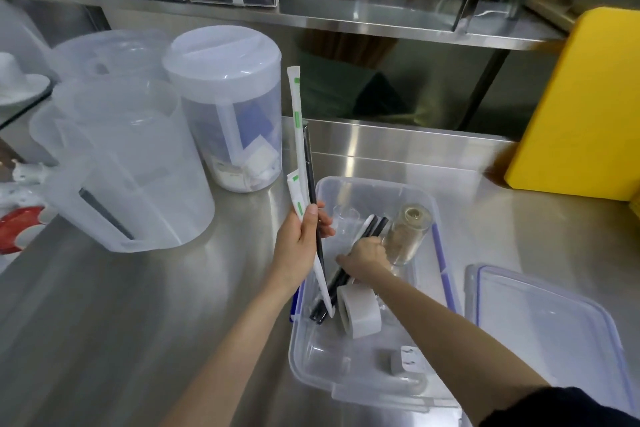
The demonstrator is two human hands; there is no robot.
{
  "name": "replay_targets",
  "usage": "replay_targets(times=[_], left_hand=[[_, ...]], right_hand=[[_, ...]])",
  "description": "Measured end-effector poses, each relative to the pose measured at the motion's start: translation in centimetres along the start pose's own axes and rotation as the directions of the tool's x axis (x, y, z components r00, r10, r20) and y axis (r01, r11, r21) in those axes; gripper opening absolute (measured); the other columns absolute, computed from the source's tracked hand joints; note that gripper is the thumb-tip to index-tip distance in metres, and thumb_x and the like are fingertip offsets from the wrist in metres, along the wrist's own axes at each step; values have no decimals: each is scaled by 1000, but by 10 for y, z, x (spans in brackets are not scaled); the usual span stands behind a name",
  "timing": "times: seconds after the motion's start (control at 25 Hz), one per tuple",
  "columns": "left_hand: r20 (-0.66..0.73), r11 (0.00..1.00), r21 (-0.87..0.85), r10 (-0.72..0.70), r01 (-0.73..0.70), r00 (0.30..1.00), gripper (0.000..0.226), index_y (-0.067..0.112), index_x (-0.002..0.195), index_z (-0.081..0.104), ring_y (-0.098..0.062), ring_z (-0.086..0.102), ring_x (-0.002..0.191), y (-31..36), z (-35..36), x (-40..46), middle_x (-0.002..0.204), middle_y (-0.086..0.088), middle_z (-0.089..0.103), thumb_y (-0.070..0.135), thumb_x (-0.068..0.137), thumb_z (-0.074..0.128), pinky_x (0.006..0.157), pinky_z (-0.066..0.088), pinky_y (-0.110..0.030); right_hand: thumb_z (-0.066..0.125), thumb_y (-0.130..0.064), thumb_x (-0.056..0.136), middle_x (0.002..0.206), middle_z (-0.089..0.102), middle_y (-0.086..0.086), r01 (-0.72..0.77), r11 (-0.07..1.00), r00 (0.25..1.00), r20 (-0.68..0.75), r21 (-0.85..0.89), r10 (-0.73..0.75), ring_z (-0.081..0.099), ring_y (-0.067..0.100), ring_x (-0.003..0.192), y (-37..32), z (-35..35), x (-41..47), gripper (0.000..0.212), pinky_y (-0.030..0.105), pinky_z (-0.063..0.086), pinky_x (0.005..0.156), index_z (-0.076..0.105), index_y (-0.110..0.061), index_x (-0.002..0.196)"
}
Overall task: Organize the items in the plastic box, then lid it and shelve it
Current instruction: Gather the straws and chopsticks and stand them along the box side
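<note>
A clear plastic box (367,291) sits open on the steel desk (145,305), near its front edge. Its lid (543,319) lies flat on the desk just beside the box, to the right.

The left hand (300,242) is raised over the box's left rim, its grip closed around a bundle of straws (298,135): two in white paper wrappers with green marks and one black. The bundle stands nearly upright, the tall wrapped one reaching up past the jug. The lower ends dip down into the box.

The right hand (363,258) reaches into the middle of the box, fingers curled round more black straws (372,230) that lie slanted along the box floor. Their far ends poke out beyond the knuckles, close to a glass jar (408,232) tipped against the right wall of the box.

A roll of white tape (358,312) lies on its side in the box, just in front of the right wrist. A small grey plug (407,359) rests near the front wall.

On the desk to the left stand two translucent jugs (128,163) and a lidded round canister (225,107). A yellow board (581,104) leans at the far right. A steel shelf (346,21) runs along the back wall above the desk, with clear bins on it.
</note>
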State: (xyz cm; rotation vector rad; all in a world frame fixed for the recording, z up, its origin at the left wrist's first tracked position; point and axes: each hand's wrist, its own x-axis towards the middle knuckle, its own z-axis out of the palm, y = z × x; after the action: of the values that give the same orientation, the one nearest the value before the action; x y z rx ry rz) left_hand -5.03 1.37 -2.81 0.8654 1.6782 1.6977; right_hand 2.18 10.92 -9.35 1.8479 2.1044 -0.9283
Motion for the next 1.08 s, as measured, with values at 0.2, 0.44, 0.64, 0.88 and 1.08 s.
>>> replay_targets(times=[0.2, 0.44, 0.64, 0.88, 1.08], left_hand=[[-15, 1000, 14, -4, 5, 1000, 24, 13, 92, 52, 7, 61, 56, -9, 1, 3, 73, 4, 57, 15, 99, 29, 69, 51, -11], [-6, 1000, -12, -4, 4, 1000, 29, 25, 85, 52, 7, 64, 62, -9, 3, -2, 78, 6, 59, 14, 99, 29, 78, 53, -18], [-45, 998, -31, 46, -48, 998, 32, 26, 83, 50, 6, 64, 62, -1, 4, -4, 85, -3, 57, 12, 99, 26, 77, 54, -18], [-13, 997, 32, 67, -66, 998, 31, 39, 99, 42, -2, 64, 70, -1, 11, -12, 77, 6, 58, 13, 99, 26, 84, 51, -22], [45, 996, 80, 28, -32, 999, 22, 30, 95, 42, 9, 63, 74, -3, 21, -20, 82, 7, 57, 11, 98, 32, 87, 49, -20]], right_hand=[[62, -16, 84, 133, 46, 18, -29, 1000, 998, -56, -6, 28, 52, 28, 123, -9, 8, 5, 64, 31, 48, 93, 28, 8, 132], [61, -12, 82, 119, 57, 15, -31, 988, 999, -5, 152, 32, 58, 29, 111, -3, 3, 3, 51, 29, 50, 79, 39, 7, 123], [50, -14, 89, 65, 54, 5, 27, 883, 999, 30, 468, -46, 53, 21, 61, 20, -13, -9, 26, 23, 40, 49, 44, -9, 63], [37, -7, 93, 61, 47, 5, 68, 573, 993, 2, 817, -121, 47, 16, 53, 30, -34, -34, 24, 27, 45, 58, 40, -12, 69], [41, -15, 96, 66, 51, 0, 296, 461, 940, -169, 837, -296, 55, 9, 61, 27, -55, -59, 13, 15, 51, 62, 46, -12, 84]])
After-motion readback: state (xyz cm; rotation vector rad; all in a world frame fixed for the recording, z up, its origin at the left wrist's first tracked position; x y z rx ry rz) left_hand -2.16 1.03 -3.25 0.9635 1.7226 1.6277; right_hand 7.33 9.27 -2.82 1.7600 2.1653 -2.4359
